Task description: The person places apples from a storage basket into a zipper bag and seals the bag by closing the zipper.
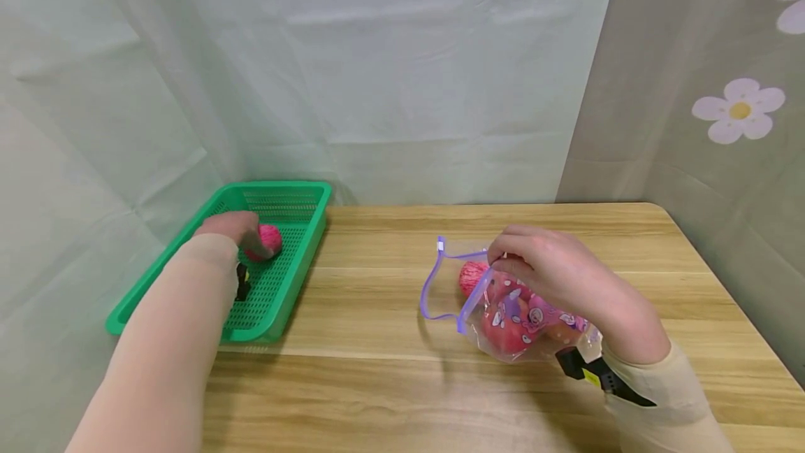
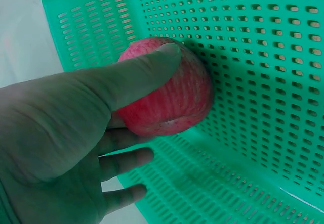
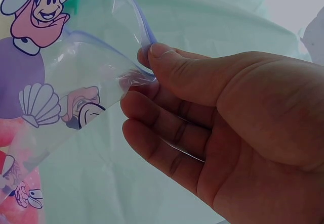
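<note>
A red-pink streaked apple (image 1: 270, 238) lies in the green plastic basket (image 1: 300, 278) at the left. My left hand (image 1: 231, 228) reaches in and grips it; in the left wrist view the thumb lies across the apple (image 2: 182, 97) and the other fingers are partly hidden behind and below it. On the table, my right hand (image 1: 553, 264) pinches the upper corner of a clear zip bag (image 1: 534, 317) printed with cartoon figures and shells. The bag's purple-edged mouth stands open towards the left. Red fruit (image 1: 472, 277) fills it, partly covered by the print.
The wood-grain table (image 1: 365, 313) stretches between basket and bag. A white slider (image 1: 440, 246) sits at one corner of the bag's mouth. Pale cloth (image 1: 390, 75) hangs behind the table, and a grey cloth with white flowers (image 1: 738, 110) hangs at the right.
</note>
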Tool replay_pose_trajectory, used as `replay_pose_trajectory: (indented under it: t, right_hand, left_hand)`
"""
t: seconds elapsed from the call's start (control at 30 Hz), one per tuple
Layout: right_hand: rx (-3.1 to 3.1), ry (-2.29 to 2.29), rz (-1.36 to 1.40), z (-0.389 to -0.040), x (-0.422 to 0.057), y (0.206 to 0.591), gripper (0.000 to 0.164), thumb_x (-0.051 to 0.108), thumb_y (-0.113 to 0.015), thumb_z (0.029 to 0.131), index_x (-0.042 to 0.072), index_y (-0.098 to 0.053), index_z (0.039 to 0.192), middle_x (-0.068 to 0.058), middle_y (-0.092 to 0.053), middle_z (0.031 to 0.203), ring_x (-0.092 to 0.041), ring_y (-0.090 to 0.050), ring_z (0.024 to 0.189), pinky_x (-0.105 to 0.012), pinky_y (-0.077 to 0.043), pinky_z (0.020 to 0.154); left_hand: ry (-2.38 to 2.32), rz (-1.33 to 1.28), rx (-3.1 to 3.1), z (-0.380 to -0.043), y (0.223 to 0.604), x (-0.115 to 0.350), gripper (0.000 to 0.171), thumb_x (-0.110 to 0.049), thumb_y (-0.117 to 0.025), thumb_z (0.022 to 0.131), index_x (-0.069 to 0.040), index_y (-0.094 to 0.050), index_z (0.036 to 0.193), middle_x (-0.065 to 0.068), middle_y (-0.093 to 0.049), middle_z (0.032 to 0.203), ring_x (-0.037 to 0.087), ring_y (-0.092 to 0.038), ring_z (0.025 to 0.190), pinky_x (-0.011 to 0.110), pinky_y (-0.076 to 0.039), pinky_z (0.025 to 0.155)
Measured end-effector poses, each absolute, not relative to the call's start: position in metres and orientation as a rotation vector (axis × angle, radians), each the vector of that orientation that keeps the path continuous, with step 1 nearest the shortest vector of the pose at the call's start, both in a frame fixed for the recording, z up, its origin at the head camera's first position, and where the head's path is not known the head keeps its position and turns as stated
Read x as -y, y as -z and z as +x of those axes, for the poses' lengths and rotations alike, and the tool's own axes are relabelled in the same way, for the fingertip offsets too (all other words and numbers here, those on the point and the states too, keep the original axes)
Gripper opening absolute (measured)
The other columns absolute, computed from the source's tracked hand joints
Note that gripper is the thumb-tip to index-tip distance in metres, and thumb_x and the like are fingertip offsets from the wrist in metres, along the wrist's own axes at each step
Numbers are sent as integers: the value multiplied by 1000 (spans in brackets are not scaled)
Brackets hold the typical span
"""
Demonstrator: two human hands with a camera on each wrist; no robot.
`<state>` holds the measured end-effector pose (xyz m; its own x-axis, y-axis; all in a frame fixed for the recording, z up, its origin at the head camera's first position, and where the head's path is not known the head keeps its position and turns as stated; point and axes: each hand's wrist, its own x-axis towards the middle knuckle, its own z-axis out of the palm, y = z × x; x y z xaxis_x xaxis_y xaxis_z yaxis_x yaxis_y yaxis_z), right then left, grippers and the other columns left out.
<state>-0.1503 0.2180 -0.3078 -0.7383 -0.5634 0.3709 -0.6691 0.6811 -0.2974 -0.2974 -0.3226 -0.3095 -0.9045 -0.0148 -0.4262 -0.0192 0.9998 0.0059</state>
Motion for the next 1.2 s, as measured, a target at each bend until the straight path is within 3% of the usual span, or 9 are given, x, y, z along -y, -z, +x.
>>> replay_pose_trajectory:
  t: [0.13,0.5,0.73,1.2]
  right_hand:
    - [2645,-611,997,-150,-218,307,19,6,-85,97,24,-78,101,17,-69,99,-7,-65,86,-40,-61,78]
    - [2677,-622,996,-154,-216,307,21,7,-86,97,25,-79,103,16,-70,101,-9,-67,89,-42,-61,79]
    - [2686,-633,1003,-158,-214,308,20,6,-85,97,24,-79,103,14,-71,102,-11,-69,91,-43,-62,81]
    - [2685,-625,1001,-163,-215,309,20,6,-85,97,24,-79,103,14,-71,102,-12,-70,92,-44,-62,83]
  left_hand:
    - [46,21,-2698,-296,306,321,43,-41,-83,93,-4,-61,99,16,-63,100,34,-58,94,53,-55,83]
    - [-8,103,-2838,-300,295,324,41,-38,-80,84,-6,-59,97,12,-61,92,29,-54,86,44,-50,73]
    - [-71,228,-2937,-304,282,323,46,-36,-80,87,-1,-54,102,15,-59,94,33,-56,87,50,-51,73]
    - [-162,472,-3110,-297,257,291,55,-39,-87,89,4,-60,109,20,-66,100,39,-63,90,58,-56,79]
